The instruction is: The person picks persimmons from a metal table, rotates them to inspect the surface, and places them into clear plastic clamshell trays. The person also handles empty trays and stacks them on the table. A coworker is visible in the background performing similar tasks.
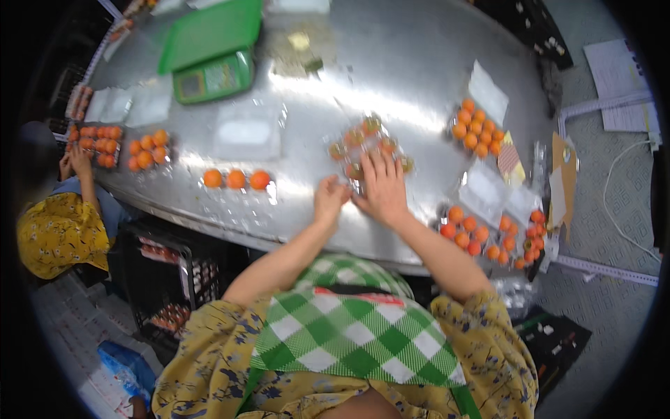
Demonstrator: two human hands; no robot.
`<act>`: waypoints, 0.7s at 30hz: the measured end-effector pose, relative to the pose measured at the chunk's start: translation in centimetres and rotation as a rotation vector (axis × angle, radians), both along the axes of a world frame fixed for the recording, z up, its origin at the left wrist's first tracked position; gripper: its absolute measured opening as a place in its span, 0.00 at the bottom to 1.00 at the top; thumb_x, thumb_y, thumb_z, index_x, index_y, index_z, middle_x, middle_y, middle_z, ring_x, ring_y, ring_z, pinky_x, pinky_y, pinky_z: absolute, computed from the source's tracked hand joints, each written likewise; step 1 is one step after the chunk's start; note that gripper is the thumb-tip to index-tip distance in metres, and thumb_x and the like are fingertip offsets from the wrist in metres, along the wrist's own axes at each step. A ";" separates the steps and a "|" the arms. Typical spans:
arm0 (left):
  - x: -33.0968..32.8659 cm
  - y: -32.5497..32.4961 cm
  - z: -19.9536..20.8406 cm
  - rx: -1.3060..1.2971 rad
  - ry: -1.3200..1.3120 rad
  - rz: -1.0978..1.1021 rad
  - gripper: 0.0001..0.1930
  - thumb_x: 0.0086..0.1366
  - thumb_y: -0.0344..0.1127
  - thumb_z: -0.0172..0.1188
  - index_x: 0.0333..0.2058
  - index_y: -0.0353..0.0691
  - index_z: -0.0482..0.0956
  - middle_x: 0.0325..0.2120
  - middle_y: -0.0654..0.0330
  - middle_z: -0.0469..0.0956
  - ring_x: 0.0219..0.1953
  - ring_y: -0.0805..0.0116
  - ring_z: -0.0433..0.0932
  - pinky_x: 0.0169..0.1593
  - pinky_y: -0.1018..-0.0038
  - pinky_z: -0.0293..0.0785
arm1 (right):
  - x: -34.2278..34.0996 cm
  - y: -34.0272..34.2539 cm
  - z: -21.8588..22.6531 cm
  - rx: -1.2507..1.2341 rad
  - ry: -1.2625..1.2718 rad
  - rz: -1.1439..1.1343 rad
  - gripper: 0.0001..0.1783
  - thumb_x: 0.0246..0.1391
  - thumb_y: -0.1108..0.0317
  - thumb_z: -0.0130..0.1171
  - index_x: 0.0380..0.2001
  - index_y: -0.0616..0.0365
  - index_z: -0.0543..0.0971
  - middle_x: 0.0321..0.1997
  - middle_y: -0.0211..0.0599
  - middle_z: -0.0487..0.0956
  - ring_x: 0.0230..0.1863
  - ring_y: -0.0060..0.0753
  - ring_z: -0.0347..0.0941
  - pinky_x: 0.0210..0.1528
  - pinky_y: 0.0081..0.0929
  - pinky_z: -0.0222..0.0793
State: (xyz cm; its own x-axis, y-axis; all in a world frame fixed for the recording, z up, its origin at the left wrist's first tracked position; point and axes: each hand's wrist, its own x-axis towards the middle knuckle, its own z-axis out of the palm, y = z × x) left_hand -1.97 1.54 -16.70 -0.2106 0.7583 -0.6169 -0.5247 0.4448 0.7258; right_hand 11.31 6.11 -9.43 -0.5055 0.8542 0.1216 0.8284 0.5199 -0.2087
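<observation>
A clear plastic pack of green-orange tomatoes (354, 137) lies on the steel table, right in front of me. My right hand (382, 187) rests flat on its near part, fingers stretched out and covering some of the fruit. At the pack's near left corner is my left hand (330, 200), its fingers curled together; what they pinch, if anything, is too small and blurred to make out. To the left, an open clear tray with three orange tomatoes (236, 179) in a row sits near the table edge.
A green scale (213, 73) stands far left, with an empty clear tray (246, 133) nearer. Filled packs of orange fruit (479, 129) lie on the right, more (149, 150) on the left. At far left works another person in a yellow top (63, 234). Black crates (164, 272) stand below the table.
</observation>
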 end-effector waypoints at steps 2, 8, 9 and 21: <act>0.3 1.2 -2.6 0.102 0.068 -0.031 0.14 0.62 0.27 0.52 0.48 0.33 0.71 0.35 0.56 0.78 0.33 0.69 0.78 0.39 0.73 0.77 | -1.3 -0.2 -0.2 0.042 -0.085 -0.021 0.49 0.41 0.50 0.67 0.64 0.61 0.59 0.59 0.47 0.65 0.62 0.50 0.59 0.64 0.59 0.49; -0.1 2.0 -1.1 0.043 -0.037 -0.044 0.11 0.61 0.22 0.53 0.43 0.35 0.72 0.32 0.59 0.78 0.31 0.68 0.80 0.35 0.72 0.80 | -2.4 -0.4 -0.1 0.073 -0.182 -0.082 0.31 0.48 0.61 0.58 0.57 0.53 0.69 0.50 0.47 0.70 0.47 0.42 0.71 0.48 0.41 0.63; -0.4 2.6 -1.0 0.067 -0.024 -0.063 0.12 0.60 0.21 0.54 0.43 0.36 0.71 0.33 0.59 0.77 0.32 0.67 0.79 0.36 0.72 0.80 | -2.4 0.2 -0.6 0.079 -0.153 -0.072 0.31 0.46 0.62 0.60 0.56 0.53 0.69 0.50 0.48 0.69 0.46 0.44 0.72 0.46 0.41 0.66; 0.0 1.6 -0.3 0.279 -0.022 -0.168 0.12 0.58 0.22 0.60 0.37 0.42 0.68 0.36 0.60 0.72 0.35 0.73 0.73 0.34 0.78 0.72 | -0.5 1.6 1.7 -0.366 0.025 0.052 0.30 0.43 0.66 0.67 0.53 0.50 0.69 0.50 0.48 0.66 0.46 0.54 0.73 0.46 0.43 0.72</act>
